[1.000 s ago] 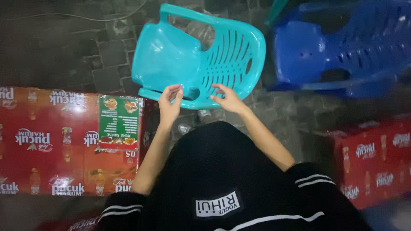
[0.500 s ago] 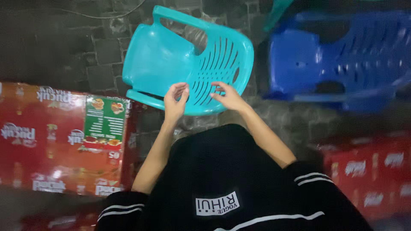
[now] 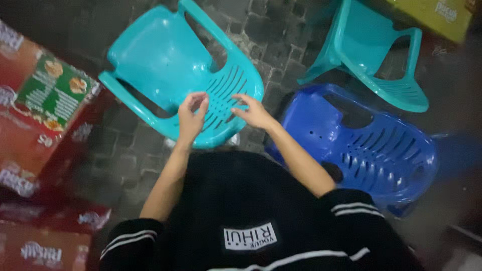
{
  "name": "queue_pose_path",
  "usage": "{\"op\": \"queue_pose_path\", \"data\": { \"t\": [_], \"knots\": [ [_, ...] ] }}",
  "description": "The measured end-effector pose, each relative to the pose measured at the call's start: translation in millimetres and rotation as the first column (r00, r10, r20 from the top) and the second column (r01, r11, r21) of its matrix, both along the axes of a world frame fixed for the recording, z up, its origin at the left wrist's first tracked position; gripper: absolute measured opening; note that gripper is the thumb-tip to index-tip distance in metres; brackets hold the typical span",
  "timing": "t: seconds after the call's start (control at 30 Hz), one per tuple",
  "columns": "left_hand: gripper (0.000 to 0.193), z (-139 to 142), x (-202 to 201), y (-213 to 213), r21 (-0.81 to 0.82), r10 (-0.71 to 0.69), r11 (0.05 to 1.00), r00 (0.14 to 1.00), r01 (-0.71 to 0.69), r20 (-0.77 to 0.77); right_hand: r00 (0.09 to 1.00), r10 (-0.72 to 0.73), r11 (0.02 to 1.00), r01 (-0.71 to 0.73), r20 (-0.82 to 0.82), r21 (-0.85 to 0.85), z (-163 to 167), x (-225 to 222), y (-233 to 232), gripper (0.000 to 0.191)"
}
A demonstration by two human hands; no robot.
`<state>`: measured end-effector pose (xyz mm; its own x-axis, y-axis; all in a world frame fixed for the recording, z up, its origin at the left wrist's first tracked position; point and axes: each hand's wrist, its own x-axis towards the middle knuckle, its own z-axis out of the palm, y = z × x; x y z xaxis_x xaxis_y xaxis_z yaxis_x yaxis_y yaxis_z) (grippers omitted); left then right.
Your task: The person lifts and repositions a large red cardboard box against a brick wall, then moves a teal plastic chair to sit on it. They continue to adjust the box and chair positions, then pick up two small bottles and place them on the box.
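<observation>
A teal plastic armchair (image 3: 160, 65) stands on the paved floor right in front of me, its slatted backrest nearest to me. My left hand (image 3: 191, 118) hovers over the backrest's near rim with curled, parted fingers and nothing in them. My right hand (image 3: 255, 113) is spread over the slats beside it, fingers stretched out; whether it touches the plastic I cannot tell. My black top with white stripes fills the bottom of the view.
A blue plastic armchair (image 3: 366, 145) stands close on the right, a second teal chair (image 3: 386, 65) behind it. Red printed surfaces (image 3: 20, 150) with a green menu card (image 3: 52, 93) lie on the left. A yellow box (image 3: 437, 15) is at top right.
The view has swung right and tilted, bringing the second teal chair into sight. Both hands have shifted from the backrest's rim to over the slats.
</observation>
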<state>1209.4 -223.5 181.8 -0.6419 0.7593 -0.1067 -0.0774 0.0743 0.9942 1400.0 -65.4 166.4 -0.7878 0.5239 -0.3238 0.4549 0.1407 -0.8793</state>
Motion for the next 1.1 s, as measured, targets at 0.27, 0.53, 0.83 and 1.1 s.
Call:
{"op": "queue_pose_path", "data": {
  "t": [0.27,0.53,0.83,1.1],
  "knots": [
    [0.021,-15.9,-18.9,-5.2,-0.033,0.089,0.996,0.996,-0.088,0.009,0.997,0.07,0.996,-0.068,-0.033,0.05,-20.4,-42.7,17.4,0.055],
    [0.024,-28.1,-62.4,-4.4,-0.047,0.195,0.98,0.98,-0.193,0.031,0.999,0.01,0.998,-0.012,-0.034,-0.064,-32.0,-86.4,34.9,0.059],
    [0.023,-53.2,-71.2,-12.4,-0.151,0.477,0.865,0.878,-0.478,-0.05,0.96,0.278,0.957,-0.279,-0.023,-0.08,-48.3,-165.4,81.5,0.059],
    [0.023,-84.3,-41.1,24.8,-0.195,0.756,0.64,0.654,-0.743,-0.011,0.88,0.474,0.876,-0.468,0.027,-0.112,-95.5,-211.2,153.4,0.06]
  ]
}}
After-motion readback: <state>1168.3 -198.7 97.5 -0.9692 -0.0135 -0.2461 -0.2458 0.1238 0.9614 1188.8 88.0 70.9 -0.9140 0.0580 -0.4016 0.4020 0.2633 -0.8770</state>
